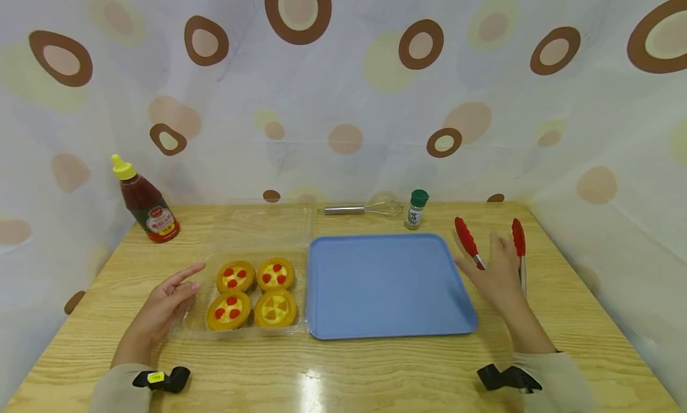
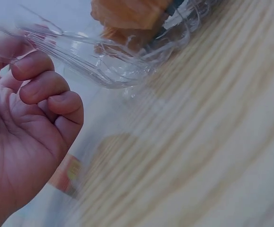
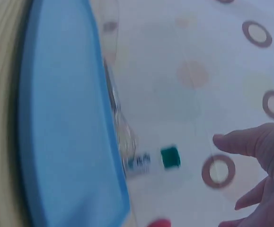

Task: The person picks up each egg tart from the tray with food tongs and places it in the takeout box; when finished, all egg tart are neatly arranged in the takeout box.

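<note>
At the left side of a clear plastic box (image 1: 300,328), my left hand (image 1: 163,309) pinches the rim between thumb and fingers. In the left wrist view the lower fingers of the left hand (image 2: 42,104) are curled under the plastic edge. Several egg tarts (image 1: 275,274) with red or yellow toppings sit in the box, its lid folded open toward the back. My right hand (image 1: 499,276) is over red-tipped tongs (image 1: 466,237), fingers apart; the right wrist view shows nothing between the fingers of the right hand (image 3: 264,175). The hand partly hides the tongs, which lie spread.
A blue tray (image 1: 389,288) lies between the box and the tongs. Behind it are a whisk (image 1: 354,209) and a green-capped shaker (image 1: 415,210). A ketchup bottle (image 1: 147,201) stands at the back left. Patterned cloth (image 1: 343,103) hangs behind the table.
</note>
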### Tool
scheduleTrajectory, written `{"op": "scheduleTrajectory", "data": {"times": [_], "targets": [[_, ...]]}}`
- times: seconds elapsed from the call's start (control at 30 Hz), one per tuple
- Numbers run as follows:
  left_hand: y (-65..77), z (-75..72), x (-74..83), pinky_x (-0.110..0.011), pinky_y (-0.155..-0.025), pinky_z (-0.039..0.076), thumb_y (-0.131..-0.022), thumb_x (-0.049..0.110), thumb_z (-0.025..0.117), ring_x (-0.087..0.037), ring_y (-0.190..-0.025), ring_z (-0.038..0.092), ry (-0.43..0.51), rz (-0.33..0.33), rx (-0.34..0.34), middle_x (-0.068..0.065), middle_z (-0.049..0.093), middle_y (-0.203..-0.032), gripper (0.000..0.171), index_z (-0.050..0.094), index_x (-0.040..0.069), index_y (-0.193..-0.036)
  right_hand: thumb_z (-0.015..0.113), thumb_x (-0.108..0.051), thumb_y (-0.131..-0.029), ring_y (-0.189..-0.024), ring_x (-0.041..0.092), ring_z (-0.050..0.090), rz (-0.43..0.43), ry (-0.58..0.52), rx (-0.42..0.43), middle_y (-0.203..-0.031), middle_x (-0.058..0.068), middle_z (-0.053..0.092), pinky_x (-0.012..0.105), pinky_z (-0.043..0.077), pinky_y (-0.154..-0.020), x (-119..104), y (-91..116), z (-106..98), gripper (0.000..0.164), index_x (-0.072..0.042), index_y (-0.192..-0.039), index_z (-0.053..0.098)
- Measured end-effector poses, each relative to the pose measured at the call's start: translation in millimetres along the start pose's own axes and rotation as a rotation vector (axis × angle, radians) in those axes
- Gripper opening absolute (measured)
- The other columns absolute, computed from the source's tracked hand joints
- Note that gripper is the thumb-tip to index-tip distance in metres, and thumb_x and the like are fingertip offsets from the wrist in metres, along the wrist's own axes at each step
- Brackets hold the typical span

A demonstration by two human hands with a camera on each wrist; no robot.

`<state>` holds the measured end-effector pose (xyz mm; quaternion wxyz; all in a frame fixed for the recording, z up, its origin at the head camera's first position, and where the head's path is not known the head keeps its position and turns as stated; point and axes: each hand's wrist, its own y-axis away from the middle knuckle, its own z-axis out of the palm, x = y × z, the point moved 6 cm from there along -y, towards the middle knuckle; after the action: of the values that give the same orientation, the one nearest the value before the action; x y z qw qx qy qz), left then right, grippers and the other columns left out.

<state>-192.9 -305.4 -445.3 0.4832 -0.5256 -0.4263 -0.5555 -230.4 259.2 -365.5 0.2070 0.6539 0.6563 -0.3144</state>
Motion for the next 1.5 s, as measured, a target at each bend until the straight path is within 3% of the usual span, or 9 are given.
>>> {"op": "scheduleTrajectory", "data": {"times": [0.1, 0.27, 0.4, 0.5, 0.67, 0.8, 1.07, 1.33, 1.5], "targets": [[-1.3, 0.0, 1.4, -0.034, -0.053, 0.017, -0.1, 0.004, 0.042, -0.022, -0.056, 0.024, -0.014, 0.007, -0.017, -0.002, 0.032, -0.064, 0.041, 0.058, 0.032, -0.125, 0.063, -0.036, -0.09, -0.134, 0.051, 0.017, 0.006, -0.097, -0.111, -0.147, 0.035, 0.011, 0.064, 0.027, -0.101, -24, -6, 21, 0.092, 0.01, -0.147, 0.006], [-2.0, 1.2, 0.9, -0.035, -0.054, 0.018, -0.1, 0.003, 0.042, -0.023, -0.058, 0.023, 0.004, 0.013, -0.042, 0.0, 0.033, -0.064, 0.041, 0.059, 0.032, -0.124, 0.06, -0.036, -0.092, -0.132, 0.039, 0.033, 0.072, -0.351, -0.301, -0.15, 0.023, 0.023, 0.051, 0.034, -0.104, -54, -15, 68, 0.081, 0.0, -0.15, 0.016], [-1.3, -0.4, -0.5, -0.025, -0.051, 0.027, -0.1, 0.004, 0.043, -0.012, -0.056, 0.033, 0.014, -0.005, -0.022, 0.007, 0.042, -0.067, 0.04, 0.06, 0.033, -0.122, 0.055, -0.027, -0.096, -0.133, 0.037, 0.033, 0.125, -0.72, -0.461, -0.151, 0.022, 0.023, 0.046, 0.034, -0.106, -75, -19, 109, 0.071, 0.0, -0.15, 0.016], [-0.7, -2.0, -0.9, -0.017, -0.056, 0.038, -0.1, 0.006, 0.044, -0.004, -0.061, 0.043, 0.013, -0.03, -0.006, 0.011, 0.048, -0.071, 0.04, 0.061, 0.035, -0.121, 0.046, -0.021, -0.1, -0.137, 0.04, 0.024, 0.195, -1.025, -0.566, -0.151, 0.025, 0.018, 0.045, 0.029, -0.109, -92, -23, 135, 0.064, 0.003, -0.149, 0.012], [1.2, -3.5, -2.2, -0.017, -0.062, 0.041, -0.1, 0.009, 0.046, -0.004, -0.066, 0.046, 0.021, -0.088, 0.006, 0.01, 0.049, -0.072, 0.037, 0.061, 0.036, -0.12, 0.034, -0.029, -0.104, -0.14, 0.039, 0.017, 0.308, -1.318, -0.681, -0.152, 0.028, 0.011, 0.045, 0.021, -0.112, -111, -33, 174, 0.063, 0.003, -0.149, 0.004], [1.2, -5.5, -1.2, -0.017, -0.065, 0.043, -0.1, 0.009, 0.046, -0.005, -0.07, 0.048, 0.059, -0.121, -0.018, 0.01, 0.052, -0.076, 0.037, 0.061, 0.036, -0.12, 0.035, -0.038, -0.102, -0.141, 0.037, 0.016, 0.369, -1.39, -0.721, -0.153, 0.026, 0.009, 0.043, 0.019, -0.113, -120, -44, 198, 0.071, 0.003, -0.15, 0.001], [0.0, -2.1, 1.0, -0.018, -0.064, 0.043, -0.101, 0.004, 0.041, -0.006, -0.069, 0.049, 0.145, -0.087, -0.144, 0.008, 0.053, -0.079, 0.04, 0.057, 0.03, -0.127, 0.034, -0.049, -0.1, -0.138, 0.038, 0.024, 0.446, -1.405, -0.648, -0.15, 0.027, 0.017, 0.044, 0.023, -0.112, -126, -64, 231, 0.08, 0.006, -0.148, 0.004], [-0.7, 0.0, 1.1, -0.018, -0.064, 0.044, -0.1, 0.002, 0.04, -0.005, -0.069, 0.049, 0.154, -0.082, -0.173, 0.008, 0.054, -0.081, 0.041, 0.056, 0.029, -0.128, 0.029, -0.054, -0.099, -0.132, 0.033, 0.03, 0.489, -1.439, -0.6, -0.146, 0.025, 0.024, 0.039, 0.032, -0.103, -130, -75, 242, 0.08, 0.009, -0.146, 0.015], [-1.3, -2.4, 0.1, -0.017, -0.064, 0.044, -0.1, 0.002, 0.041, -0.004, -0.069, 0.049, 0.139, -0.071, -0.165, 0.008, 0.055, -0.083, 0.042, 0.056, 0.029, -0.127, 0.029, -0.055, -0.098, -0.112, 0.026, 0.041, 0.478, -1.442, -0.613, -0.129, 0.018, 0.036, 0.034, 0.038, -0.09, -136, -79, 241, 0.079, 0.008, -0.145, 0.023]]}}
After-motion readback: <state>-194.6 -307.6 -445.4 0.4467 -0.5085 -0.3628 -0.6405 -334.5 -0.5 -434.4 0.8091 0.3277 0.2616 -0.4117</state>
